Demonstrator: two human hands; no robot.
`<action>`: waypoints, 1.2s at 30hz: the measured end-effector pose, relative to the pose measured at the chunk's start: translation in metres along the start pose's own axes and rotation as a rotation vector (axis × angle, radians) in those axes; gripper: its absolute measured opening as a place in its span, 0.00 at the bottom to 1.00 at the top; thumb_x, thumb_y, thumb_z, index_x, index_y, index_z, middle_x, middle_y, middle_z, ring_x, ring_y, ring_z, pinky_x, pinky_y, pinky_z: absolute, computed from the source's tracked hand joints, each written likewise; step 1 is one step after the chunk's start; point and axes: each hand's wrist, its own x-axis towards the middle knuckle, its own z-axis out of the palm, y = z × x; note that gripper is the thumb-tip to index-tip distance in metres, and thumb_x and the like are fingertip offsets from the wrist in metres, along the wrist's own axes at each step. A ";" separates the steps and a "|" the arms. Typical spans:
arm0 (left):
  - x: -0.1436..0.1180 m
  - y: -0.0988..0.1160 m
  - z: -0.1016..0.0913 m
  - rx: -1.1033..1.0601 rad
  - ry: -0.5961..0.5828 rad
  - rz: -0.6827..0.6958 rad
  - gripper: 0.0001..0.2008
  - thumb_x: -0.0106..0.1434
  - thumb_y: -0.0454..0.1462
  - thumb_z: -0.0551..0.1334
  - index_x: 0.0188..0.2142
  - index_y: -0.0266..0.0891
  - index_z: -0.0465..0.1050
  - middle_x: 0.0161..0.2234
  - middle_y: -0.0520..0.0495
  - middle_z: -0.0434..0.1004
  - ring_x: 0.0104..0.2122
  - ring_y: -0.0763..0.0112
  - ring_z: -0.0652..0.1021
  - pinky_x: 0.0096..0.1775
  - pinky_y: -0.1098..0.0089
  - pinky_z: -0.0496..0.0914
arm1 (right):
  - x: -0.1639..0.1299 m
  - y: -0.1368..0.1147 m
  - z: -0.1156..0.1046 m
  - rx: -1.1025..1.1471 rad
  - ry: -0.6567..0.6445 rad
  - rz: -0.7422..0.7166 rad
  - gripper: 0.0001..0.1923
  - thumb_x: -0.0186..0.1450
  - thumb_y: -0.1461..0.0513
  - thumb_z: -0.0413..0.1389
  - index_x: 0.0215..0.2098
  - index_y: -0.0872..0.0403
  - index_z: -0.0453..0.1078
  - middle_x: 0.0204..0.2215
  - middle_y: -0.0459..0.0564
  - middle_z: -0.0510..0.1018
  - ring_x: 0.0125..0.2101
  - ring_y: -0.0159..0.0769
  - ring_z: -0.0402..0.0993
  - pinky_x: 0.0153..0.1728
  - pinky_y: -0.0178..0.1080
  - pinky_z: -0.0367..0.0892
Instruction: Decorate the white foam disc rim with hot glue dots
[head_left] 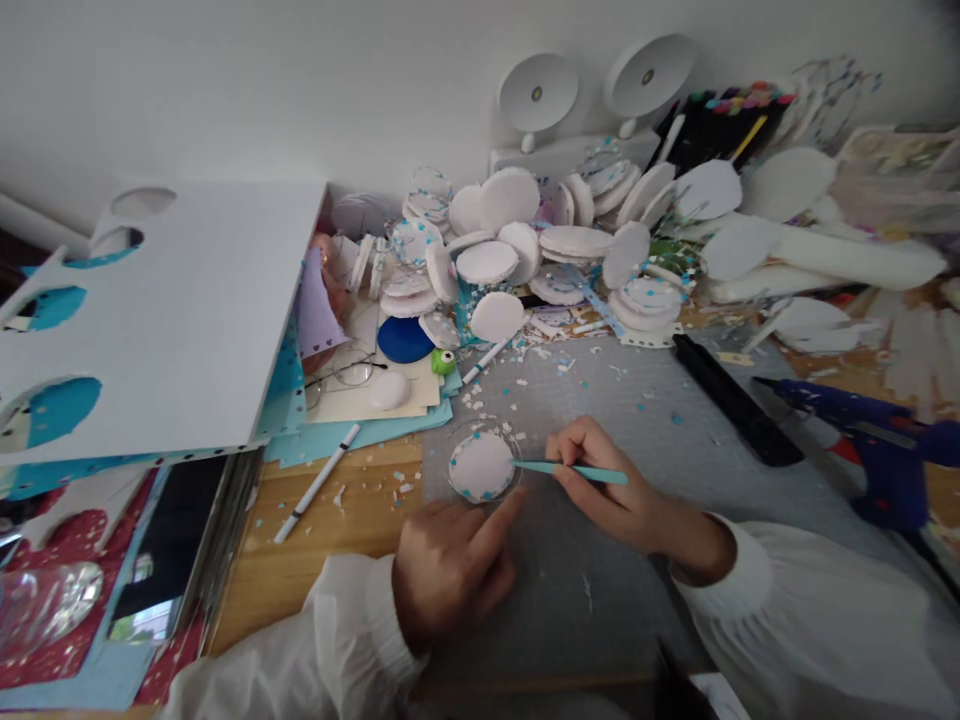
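A small round white disc with blue bits along its edge lies on the grey cutting mat, with a clear ring showing around it. My right hand pinches teal tweezers, whose tip reaches the disc's right edge. Just below the disc, my left hand has its index finger stretched out to the near rim, the other fingers bent. It holds nothing I can see; whether that fingertip touches the rim I cannot tell. Small white and blue paper scraps lie beyond the disc.
Stacked white discs fill the back. A black bar-shaped tool and a blue glue gun lie right. At left stand a white board with round holes, glasses, a white pen and a dark tablet-like slab.
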 end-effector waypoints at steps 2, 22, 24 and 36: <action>-0.001 -0.001 0.000 0.004 0.016 0.023 0.18 0.59 0.31 0.55 0.49 0.33 0.68 0.21 0.52 0.74 0.19 0.69 0.73 0.22 0.68 0.63 | 0.000 0.000 0.000 -0.008 -0.002 -0.001 0.03 0.69 0.63 0.44 0.36 0.50 0.53 0.28 0.44 0.59 0.27 0.31 0.55 0.27 0.34 0.56; 0.000 -0.005 0.003 0.135 0.065 -0.195 0.19 0.60 0.32 0.54 0.51 0.32 0.67 0.19 0.53 0.75 0.17 0.69 0.73 0.21 0.69 0.62 | 0.003 0.002 0.002 0.270 0.186 0.116 0.07 0.67 0.63 0.49 0.32 0.50 0.54 0.24 0.40 0.60 0.22 0.27 0.54 0.22 0.32 0.52; 0.000 -0.006 0.004 0.193 0.050 -0.220 0.18 0.60 0.33 0.55 0.50 0.33 0.68 0.18 0.53 0.74 0.17 0.69 0.73 0.20 0.69 0.61 | 0.004 0.001 0.000 0.345 0.215 0.139 0.07 0.66 0.63 0.49 0.31 0.50 0.53 0.22 0.39 0.59 0.20 0.26 0.53 0.21 0.32 0.50; 0.002 -0.008 0.003 0.129 0.103 -0.154 0.15 0.59 0.32 0.54 0.46 0.35 0.69 0.20 0.53 0.75 0.19 0.71 0.75 0.22 0.71 0.64 | 0.018 0.014 -0.018 -0.225 0.541 0.070 0.05 0.66 0.60 0.51 0.39 0.51 0.60 0.30 0.45 0.66 0.29 0.33 0.63 0.32 0.37 0.59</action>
